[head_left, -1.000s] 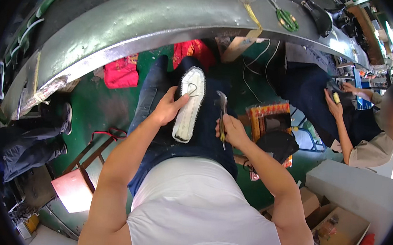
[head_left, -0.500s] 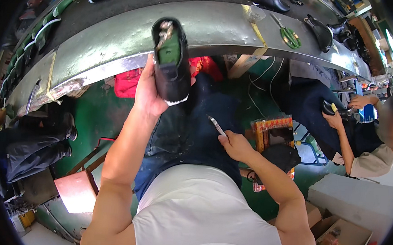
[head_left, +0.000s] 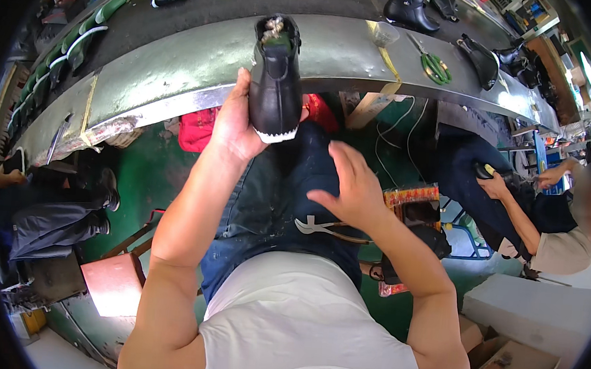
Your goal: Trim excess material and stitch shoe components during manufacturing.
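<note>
My left hand (head_left: 235,122) is wrapped round a black ankle boot upper (head_left: 276,94) on a green last. The boot is held upright, its opening away from me, and a jagged white edge shows at the near end. My right hand (head_left: 357,189) hovers over my lap with fingers and thumb apart, holding nothing. Just below it a pair of lasting pincers (head_left: 314,226) lies across my thigh; the hand and forearm hide the ends of its handles.
Ahead runs a metal-edged bench (head_left: 181,56) with green-handled scissors (head_left: 432,65), a clear cup (head_left: 383,33) and several black boots. A co-worker (head_left: 546,222) sits at the right holding a dark shoe. A pink-topped stool (head_left: 112,285) stands at the left.
My right hand has let go of the pincers, which now lie on my lap, and its fingers have spread. The boot has tilted in my left hand, showing more of its front.
</note>
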The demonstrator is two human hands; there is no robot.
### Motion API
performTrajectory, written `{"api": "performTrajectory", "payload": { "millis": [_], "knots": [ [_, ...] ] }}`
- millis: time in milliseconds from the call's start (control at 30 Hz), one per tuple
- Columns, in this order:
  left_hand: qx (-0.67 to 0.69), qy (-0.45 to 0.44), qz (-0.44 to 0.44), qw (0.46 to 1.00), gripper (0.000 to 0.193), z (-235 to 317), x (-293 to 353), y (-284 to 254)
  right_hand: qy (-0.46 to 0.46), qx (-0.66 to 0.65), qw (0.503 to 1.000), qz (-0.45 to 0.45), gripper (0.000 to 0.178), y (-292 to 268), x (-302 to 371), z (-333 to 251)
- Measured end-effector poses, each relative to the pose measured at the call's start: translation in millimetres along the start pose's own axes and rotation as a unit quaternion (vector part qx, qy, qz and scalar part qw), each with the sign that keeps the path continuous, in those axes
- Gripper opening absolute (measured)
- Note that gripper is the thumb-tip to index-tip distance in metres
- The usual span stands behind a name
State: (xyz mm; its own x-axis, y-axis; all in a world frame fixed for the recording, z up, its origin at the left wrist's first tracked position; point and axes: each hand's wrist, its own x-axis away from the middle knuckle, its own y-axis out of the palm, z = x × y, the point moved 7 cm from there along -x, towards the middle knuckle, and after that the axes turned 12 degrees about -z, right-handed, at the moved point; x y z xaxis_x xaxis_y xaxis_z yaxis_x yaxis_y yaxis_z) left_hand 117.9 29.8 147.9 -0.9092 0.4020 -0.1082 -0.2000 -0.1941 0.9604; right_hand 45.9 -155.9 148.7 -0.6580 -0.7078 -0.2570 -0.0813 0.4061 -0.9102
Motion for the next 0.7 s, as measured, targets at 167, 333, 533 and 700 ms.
{"api": "performTrajectory", "payload": {
  "millis": [167,333,533,700],
  "knots": [
    [-0.057,0.018,0.060,0.996,0.067,-15.3,-4.3,1.1,-0.021,-0.019,0.996,0.079,0.105,-34.4,-77.0,-2.6],
    [-0.109,0.036,0.113,0.987,0.054,0.2,-9.1,1.0,-0.102,0.006,0.991,0.081,0.111,-27.4,-108.1,-2.2],
    [-0.150,0.048,0.081,0.984,0.056,39.0,-79.2,-5.6,-0.054,-0.006,0.997,0.054,0.095,-26.2,-157.2,52.2],
    [-0.252,0.073,0.034,0.964,0.067,116.2,-191.6,-16.5,0.004,0.041,0.997,0.066,0.085,-31.9,-172.2,106.3]
  ]
}}
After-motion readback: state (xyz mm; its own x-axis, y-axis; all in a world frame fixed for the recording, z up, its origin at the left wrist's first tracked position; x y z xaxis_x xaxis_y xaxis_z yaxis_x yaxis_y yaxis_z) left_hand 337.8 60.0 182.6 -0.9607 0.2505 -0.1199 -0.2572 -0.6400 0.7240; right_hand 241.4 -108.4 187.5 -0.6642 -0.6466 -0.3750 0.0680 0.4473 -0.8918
